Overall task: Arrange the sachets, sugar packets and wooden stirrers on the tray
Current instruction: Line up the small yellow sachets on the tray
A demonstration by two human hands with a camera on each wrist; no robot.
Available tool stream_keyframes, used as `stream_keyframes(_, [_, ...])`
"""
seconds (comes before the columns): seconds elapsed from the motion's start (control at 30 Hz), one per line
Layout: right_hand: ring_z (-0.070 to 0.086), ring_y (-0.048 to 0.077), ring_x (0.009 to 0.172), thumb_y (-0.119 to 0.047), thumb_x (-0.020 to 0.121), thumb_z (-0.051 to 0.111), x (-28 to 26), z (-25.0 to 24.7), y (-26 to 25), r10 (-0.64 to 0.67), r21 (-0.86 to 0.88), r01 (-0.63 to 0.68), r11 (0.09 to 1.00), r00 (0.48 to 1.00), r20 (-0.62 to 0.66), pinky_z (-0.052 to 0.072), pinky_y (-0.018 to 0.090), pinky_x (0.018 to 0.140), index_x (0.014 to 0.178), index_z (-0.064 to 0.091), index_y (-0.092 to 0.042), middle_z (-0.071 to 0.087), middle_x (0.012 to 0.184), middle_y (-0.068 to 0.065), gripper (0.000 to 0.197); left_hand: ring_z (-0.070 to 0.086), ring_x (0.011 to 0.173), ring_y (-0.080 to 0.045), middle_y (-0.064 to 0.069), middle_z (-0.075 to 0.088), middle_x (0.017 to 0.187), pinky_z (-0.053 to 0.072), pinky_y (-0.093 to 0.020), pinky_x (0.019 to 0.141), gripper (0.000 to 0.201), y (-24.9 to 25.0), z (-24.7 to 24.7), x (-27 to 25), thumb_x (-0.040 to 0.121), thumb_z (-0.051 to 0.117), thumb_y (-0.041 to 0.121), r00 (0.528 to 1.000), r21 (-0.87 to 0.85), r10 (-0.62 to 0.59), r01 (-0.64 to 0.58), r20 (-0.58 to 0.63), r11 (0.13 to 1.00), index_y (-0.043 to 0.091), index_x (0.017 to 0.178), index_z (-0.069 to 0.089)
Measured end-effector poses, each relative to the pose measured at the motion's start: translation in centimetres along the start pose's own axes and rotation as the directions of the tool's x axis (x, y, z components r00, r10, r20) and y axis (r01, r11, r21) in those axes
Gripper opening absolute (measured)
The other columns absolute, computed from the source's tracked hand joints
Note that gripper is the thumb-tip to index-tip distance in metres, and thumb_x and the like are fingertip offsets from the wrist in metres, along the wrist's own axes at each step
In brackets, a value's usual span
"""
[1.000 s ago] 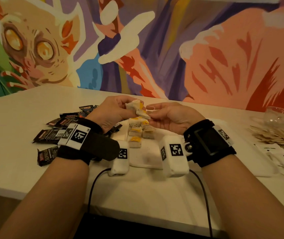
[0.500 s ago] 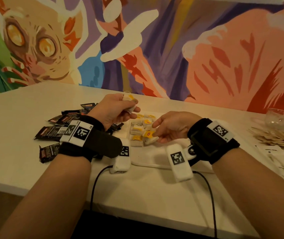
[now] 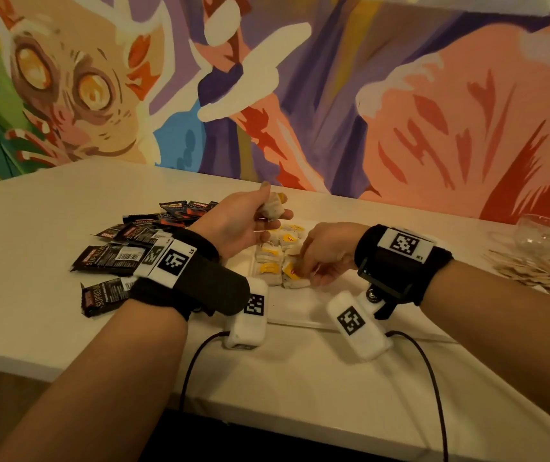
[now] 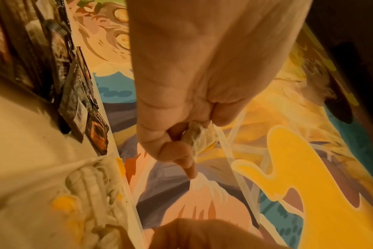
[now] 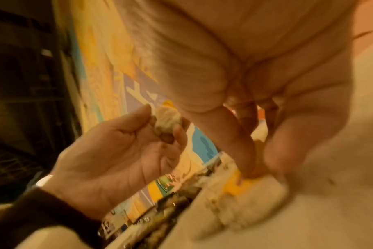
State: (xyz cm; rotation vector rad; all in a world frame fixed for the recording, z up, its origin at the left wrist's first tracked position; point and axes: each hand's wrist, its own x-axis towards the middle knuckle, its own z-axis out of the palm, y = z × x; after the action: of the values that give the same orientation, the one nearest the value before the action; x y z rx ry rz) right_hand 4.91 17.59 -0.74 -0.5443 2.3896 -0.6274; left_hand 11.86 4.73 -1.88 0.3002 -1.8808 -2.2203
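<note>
**While one bag is set down, the next waits in the other hand**

Because the work runs across a long white table (image 3: 50,211), its supplies lie sorted by kind: dark sachets (image 3: 123,248) fanned out on the left, wooden stirrers (image 3: 540,275) heaped at the far right near a glass cup (image 3: 543,235), and the white tray (image 3: 300,311) between the two forearms, where both hands reach it easily. No sugar packets can be made out with certainty.

On the tray's left part, small tea bags with yellow tags (image 3: 272,258) sit in close rows, touching one another, which seems meant to save room for the other items.

At the near end of the right-hand row, the right hand (image 3: 327,255) reaches down, its fingertips (image 5: 248,170) pressed on the yellow tag of the tea bag being placed (image 3: 295,278), probably to seat it square against its neighbour.

Raised above the far rows, the left hand (image 3: 240,221) pinches a spare tea bag (image 3: 273,206) between thumb and curled fingers, likely kept ready as the next to hand over.
</note>
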Motion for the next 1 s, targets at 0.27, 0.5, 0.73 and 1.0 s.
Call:
stream_keyframes(0.27, [0.061,0.021,0.069,-0.047,0.094,0.046,-1.5,-1.8,-1.0,-0.218,0.589,0.267,0.762,0.964,-0.155,0.054,0.032,0.069,0.101,0.057,-0.006,0.063,0.082,0.010,0.042,0.055,0.085,-0.007,0.000,0.063,0.107,0.044,-0.017,0.073,0.029,0.0,0.1,-0.1,0.097,0.042,0.005,0.979,0.165,0.204,-0.198,-0.020,0.966,0.009,0.121,0.058])
stream_keyframes(0.5, [0.060,0.016,0.062,0.001,0.087,0.060,-1.9,-1.0,-1.6,-0.298,0.610,0.378,0.696,0.926,-0.234,0.055,0.023,0.060,0.079,0.064,-0.007,0.064,0.070,0.009,0.012,0.061,0.091,-0.014,-0.008,0.062,0.116,0.049,-0.021,0.076,0.049,-0.2,-0.2,-0.3,0.081,0.059,-0.013,0.948,0.184,0.315,-0.304,-0.035,0.935,0.012,0.123,0.054])
stream_keyframes(0.73, [0.059,0.019,0.066,0.008,0.086,0.051,-1.8,-1.9,-1.6,-0.319,0.533,0.420,0.735,0.907,-0.275,0.055,0.027,0.061,0.094,0.065,-0.006,0.060,0.082,0.011,0.022,0.052,0.089,-0.021,-0.017,0.060,0.113,0.040,-0.026,0.070,0.035,0.8,0.1,-0.9,0.083,0.048,-0.005,0.978,-0.096,0.203,-0.208,-0.052,0.974,0.010,0.114,0.057])
stream_keyframes(1.0, [0.061,0.019,0.070,0.011,0.085,0.053,-1.4,-2.8,-1.4,-0.416,0.398,0.551,0.734,0.827,-0.378,0.057,0.028,0.070,0.105,0.062,-0.001,0.060,0.082,0.012,0.024,0.048,0.072,-0.014,0.007,0.064,0.074,0.034,-0.027,0.066,0.032,0.1,-0.7,-0.2,0.087,0.062,0.005,0.984,0.325,0.178,-0.170,0.004,0.930,0.017,0.117,0.058])
